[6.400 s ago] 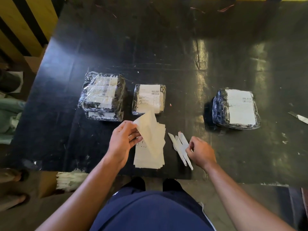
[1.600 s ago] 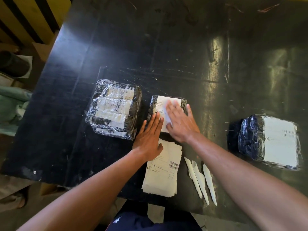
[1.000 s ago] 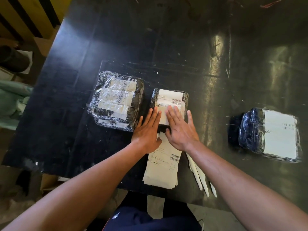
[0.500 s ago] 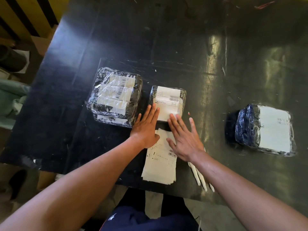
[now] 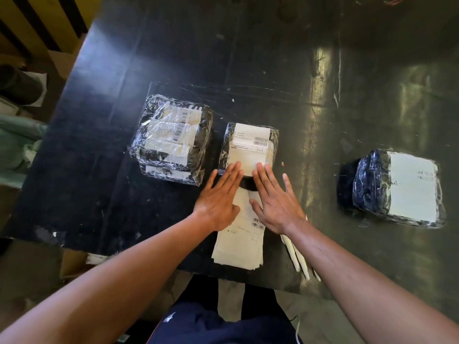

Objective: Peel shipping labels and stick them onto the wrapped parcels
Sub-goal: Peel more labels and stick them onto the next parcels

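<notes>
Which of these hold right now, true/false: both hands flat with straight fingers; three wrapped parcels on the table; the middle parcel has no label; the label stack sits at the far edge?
1. Left hand and right hand are flat, fingers straight. True.
2. Three wrapped parcels lie on the table. True.
3. The middle parcel has no label. False: a white label covers its top.
4. The label stack sits at the far edge. False: it lies at the near edge, partly under the hands.

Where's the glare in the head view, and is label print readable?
Head view: glare streaks the black table right of centre and sheens the wrap on the left parcel; the middle parcel's label shows a barcode, text too small; wide-angle bending at edges.
</notes>
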`<state>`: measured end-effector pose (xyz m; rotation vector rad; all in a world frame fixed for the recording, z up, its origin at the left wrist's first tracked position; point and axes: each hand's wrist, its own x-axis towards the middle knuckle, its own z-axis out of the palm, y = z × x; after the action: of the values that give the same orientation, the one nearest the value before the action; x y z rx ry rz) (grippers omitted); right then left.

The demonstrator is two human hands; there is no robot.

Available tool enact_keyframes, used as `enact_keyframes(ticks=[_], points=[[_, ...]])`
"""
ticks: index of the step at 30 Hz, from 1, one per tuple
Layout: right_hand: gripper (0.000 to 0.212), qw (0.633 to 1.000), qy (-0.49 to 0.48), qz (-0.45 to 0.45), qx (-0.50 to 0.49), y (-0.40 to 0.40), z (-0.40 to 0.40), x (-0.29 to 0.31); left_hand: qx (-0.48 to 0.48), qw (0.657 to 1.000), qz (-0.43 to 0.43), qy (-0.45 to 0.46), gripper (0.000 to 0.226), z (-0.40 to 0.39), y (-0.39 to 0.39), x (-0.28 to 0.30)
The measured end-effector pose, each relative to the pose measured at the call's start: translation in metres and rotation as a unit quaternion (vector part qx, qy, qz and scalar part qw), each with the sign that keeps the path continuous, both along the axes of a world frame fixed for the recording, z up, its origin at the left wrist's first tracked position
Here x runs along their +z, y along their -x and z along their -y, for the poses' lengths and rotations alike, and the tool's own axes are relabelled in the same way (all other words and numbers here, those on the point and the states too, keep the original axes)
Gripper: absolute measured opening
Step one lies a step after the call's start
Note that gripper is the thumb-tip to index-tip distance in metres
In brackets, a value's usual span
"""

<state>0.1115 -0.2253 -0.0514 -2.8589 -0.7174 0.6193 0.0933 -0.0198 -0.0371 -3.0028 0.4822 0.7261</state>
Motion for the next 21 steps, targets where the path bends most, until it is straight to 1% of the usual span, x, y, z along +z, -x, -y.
enact_keyframes(ticks=[2, 4, 5, 7, 9, 10, 15, 19, 21], points=[[0.077, 1.0, 0.003, -0.003, 0.001, -0.002, 0.001, 0.0, 0.006, 1.0, -0.01, -0.009, 0.092, -0.011, 0.004, 0.002], [0.079, 1.0, -0.004, -0.012, -0.002, -0.002, 0.0, 0.001, 0.025, 0.999, -0.023, 0.003, 0.09, -0.01, 0.007, 0.007], [0.079, 1.0, -0.009, -0.015, -0.005, -0.002, -0.001, 0.002, 0.044, 0.998, -0.019, 0.027, 0.089, -0.005, 0.008, 0.011], [0.082, 1.0, -0.016, -0.023, -0.012, -0.001, -0.003, 0.005, 0.074, 0.992, 0.006, 0.105, 0.087, 0.008, 0.005, 0.019], [0.085, 0.999, -0.02, -0.027, -0.014, -0.001, -0.005, 0.007, 0.067, 0.982, 0.024, 0.176, 0.084, 0.021, -0.007, 0.023], [0.085, 0.999, -0.022, -0.029, -0.014, -0.001, -0.005, 0.007, 0.059, 0.981, 0.024, 0.185, 0.083, 0.025, -0.014, 0.024], [0.082, 1.0, -0.02, -0.02, -0.01, -0.002, -0.002, 0.007, 0.049, 0.994, 0.013, 0.098, 0.081, 0.019, -0.038, 0.024], [0.084, 0.999, -0.016, -0.028, -0.007, -0.003, -0.002, 0.008, 0.087, 0.993, 0.029, 0.078, 0.082, 0.007, -0.038, 0.026], [0.084, 0.999, -0.016, -0.03, -0.008, -0.004, -0.002, 0.01, 0.118, 0.989, 0.05, 0.077, 0.076, 0.009, -0.04, 0.029]])
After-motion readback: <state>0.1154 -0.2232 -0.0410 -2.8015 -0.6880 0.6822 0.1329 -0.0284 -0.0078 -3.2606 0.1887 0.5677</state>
